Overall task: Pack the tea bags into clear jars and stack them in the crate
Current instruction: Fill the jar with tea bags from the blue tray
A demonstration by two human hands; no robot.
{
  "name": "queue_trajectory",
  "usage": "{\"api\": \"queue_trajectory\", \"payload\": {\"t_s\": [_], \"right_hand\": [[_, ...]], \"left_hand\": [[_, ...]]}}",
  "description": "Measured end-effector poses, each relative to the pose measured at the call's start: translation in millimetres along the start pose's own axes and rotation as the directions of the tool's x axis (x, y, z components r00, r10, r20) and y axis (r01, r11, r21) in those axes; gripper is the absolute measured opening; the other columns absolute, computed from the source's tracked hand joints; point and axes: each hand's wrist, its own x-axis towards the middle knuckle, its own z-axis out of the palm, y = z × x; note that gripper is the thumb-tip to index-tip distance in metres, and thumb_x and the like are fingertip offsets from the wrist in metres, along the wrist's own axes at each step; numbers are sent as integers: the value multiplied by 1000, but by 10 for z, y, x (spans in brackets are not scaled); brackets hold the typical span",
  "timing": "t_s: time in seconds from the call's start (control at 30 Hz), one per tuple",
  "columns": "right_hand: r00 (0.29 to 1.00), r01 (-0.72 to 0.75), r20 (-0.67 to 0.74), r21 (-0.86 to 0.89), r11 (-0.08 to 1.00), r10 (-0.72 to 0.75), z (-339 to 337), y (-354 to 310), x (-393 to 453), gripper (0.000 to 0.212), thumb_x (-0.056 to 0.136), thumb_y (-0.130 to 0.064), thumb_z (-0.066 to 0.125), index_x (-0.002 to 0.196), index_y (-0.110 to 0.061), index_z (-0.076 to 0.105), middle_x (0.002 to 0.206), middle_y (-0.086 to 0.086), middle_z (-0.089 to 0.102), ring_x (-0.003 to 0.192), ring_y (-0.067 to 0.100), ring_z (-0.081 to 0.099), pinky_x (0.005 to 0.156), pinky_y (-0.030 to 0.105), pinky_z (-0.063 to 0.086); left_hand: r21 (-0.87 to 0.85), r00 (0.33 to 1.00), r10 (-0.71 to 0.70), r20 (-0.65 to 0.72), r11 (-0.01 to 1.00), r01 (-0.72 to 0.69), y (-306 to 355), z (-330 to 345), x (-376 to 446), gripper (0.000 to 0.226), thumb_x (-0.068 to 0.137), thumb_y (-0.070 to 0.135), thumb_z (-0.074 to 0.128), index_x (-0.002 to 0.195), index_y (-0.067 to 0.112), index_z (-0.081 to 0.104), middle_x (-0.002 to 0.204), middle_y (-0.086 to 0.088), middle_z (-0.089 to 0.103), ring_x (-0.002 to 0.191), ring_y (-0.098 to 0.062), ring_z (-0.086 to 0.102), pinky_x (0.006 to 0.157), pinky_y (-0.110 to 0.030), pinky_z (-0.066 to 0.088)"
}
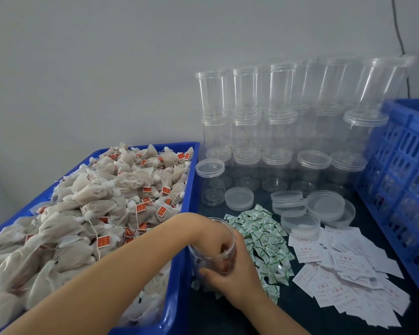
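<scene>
So we're mid-fill here, I'd say. I'll use the open jar (212, 247) down front as my reference for everything.

Left of the jar is the big blue tray (177, 274), heaped with tea bags (102, 206) with little red tags. The jar sits right against the tray's right wall. The left hand (213, 238) goes down through the jar's mouth, fingers inside and blurred by the plastic, so I can't tell if they're pinching a bag or just pushing the load down. There's reddish-brown stuff inside, so some bags look to be in already. The right hand (230, 269) wraps around the jar's near side, thumb across the front, steadying it.

My guess at the next move: pull the left hand out, reach back over to the tray for more, and once it's full, cap it.

Just right of the jar is a pile of small green-and-white sachets (259, 240), then further right a scatter of white paper slips (344, 269) with red print. Behind those sit loose clear lids (324, 209), and behind the lids empty clear jars (276, 122) stacked against the wall. Far right of the jar is the blue crate (402, 177), where finished jars go; its contents are too blurry to call.

The surface is a dark tabletop (228, 317); the wall behind is plain pale grey with a cable (399, 39) running down it at the far right.
</scene>
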Motion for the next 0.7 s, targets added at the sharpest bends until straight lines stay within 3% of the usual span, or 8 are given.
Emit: {"api": "queue_trajectory", "payload": {"t_s": [0.07,0.2,0.3,0.37,0.43,0.53,0.6,0.7], "right_hand": [[1000,9,-2,-3,1000,-9,-8,-9,-1,100,54,-53,86,139,-51,33,130,-16,56,117,6,58,94,40,53],[1000,20,1,-9,1000,-20,-23,-38,-2,89,55,-50,85,130,-57,37,124,-23,57,112,2,60,90,34,55],[1000,3,8,-2,1000,-3,-21,-38,-14,94,53,-53,85,130,-62,33,122,-31,51,114,3,58,94,35,54],[1000,-2,8,20,1000,2,-15,-31,-23,95,52,-52,86,130,-64,32,123,-29,49,118,6,58,97,36,52],[1000,3,14,33,999,-3,-14,-28,-30,96,52,-52,86,129,-66,31,123,-30,48,117,7,58,95,33,54],[1000,-1,26,79,997,-1,-21,-39,-39,92,54,-47,88,121,-75,32,115,-41,46,114,2,58,81,20,56],[1000,-9,21,75,997,8,-18,-37,-40,92,54,-48,88,123,-74,32,115,-40,46,114,6,60,81,23,58],[1000,2,6,35,999,-3,-17,-33,-40,94,54,-54,87,127,-70,30,119,-40,45,117,7,58,92,31,56]], "left_hand": [[-31,997,58,41,998,-57,-60,-69,-34,29,91,15,59,119,12,61,112,-4,60,101,-19,56,88,-31,46],[-227,996,74,-59,970,-86,-252,-194,-188,24,94,23,57,118,21,62,110,9,63,85,7,58,72,-10,45],[-448,976,20,-218,886,-118,-480,-259,-331,18,93,27,60,112,26,64,105,12,69,92,-1,66,83,-18,53],[-588,944,-58,-324,794,-153,-647,-293,-397,11,94,23,60,104,27,64,97,11,71,86,-2,68,75,-16,55],[-652,869,-211,-448,742,-155,-807,-302,-397,11,94,21,59,103,26,62,92,10,71,80,-2,69,68,-15,54],[-695,600,-515,-612,712,-99,-1083,-239,-290,19,93,16,58,112,21,59,95,5,68,80,-7,67,67,-19,52],[-727,455,-628,-631,684,-64,-1238,-161,-202,27,93,15,57,120,17,57,107,-2,66,85,-10,63,67,-21,49],[-734,432,-659,-616,679,-10,-1363,-5,-46,39,92,12,59,130,13,51,121,-6,59,97,-13,56,71,-19,47]]}}
